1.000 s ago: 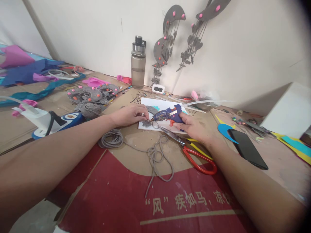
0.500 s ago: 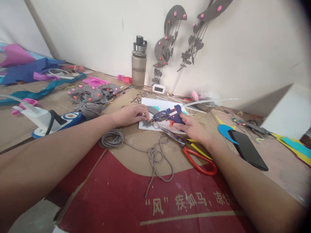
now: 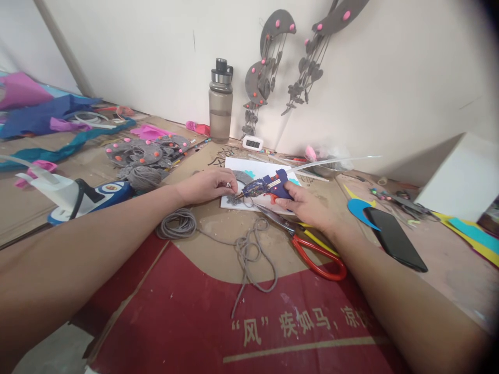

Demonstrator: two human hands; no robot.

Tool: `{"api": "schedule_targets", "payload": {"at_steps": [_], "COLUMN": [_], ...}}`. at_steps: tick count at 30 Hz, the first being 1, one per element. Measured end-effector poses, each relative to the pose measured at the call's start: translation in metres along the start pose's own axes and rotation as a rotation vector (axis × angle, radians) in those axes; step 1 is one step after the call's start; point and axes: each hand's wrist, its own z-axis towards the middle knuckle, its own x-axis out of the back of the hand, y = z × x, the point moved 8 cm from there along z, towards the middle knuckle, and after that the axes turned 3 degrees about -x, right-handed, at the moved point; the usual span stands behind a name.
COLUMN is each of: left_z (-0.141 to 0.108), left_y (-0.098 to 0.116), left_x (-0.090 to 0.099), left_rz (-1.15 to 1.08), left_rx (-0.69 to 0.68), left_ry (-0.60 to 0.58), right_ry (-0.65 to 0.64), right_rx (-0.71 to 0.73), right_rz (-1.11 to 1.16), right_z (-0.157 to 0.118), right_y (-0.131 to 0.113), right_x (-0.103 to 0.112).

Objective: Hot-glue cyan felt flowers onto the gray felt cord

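My right hand (image 3: 302,203) is wrapped round the handle of a blue glue gun (image 3: 268,185), whose tip points left. A clear glue stick (image 3: 335,161) sticks out of its back. Just left of the tip, the fingers of my left hand (image 3: 212,186) are pinched together; what they hold is too small to make out. Beneath the tip a small grey piece (image 3: 234,199) and a larger grey felt shape (image 3: 244,175) lie on a white sheet (image 3: 230,164). Grey cord (image 3: 255,252) lies in loose loops in front, beside a coil (image 3: 177,223).
Red-handled scissors (image 3: 319,259) lie below my right hand. A phone (image 3: 395,238) is at the right. A bottle (image 3: 221,104) and a small clock (image 3: 252,143) stand by the wall. At the left are a power strip (image 3: 113,195), a yarn ball (image 3: 142,177) and felt pieces (image 3: 136,151).
The whole view has shifted slightly, so things appear a little further left. Both hands keep nearly the same pose, and the glue gun's tip stays close to my left fingers.
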Motion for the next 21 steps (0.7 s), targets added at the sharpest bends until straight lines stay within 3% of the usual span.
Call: {"api": "schedule_targets", "payload": {"at_steps": [12, 21], "left_z": [0.001, 0.001], "left_y": [0.001, 0.001], "left_x": [0.0, 0.0], "left_rz": [0.009, 0.007], "left_rx": [-0.005, 0.002], "left_ry": [-0.009, -0.011], "right_ry": [-0.033, 0.013], "right_rx": [-0.008, 0.025], "right_rz": [0.0, -0.057], "right_z": [-0.002, -0.003], "right_y": [-0.006, -0.011], "right_x": [0.0, 0.007]}}
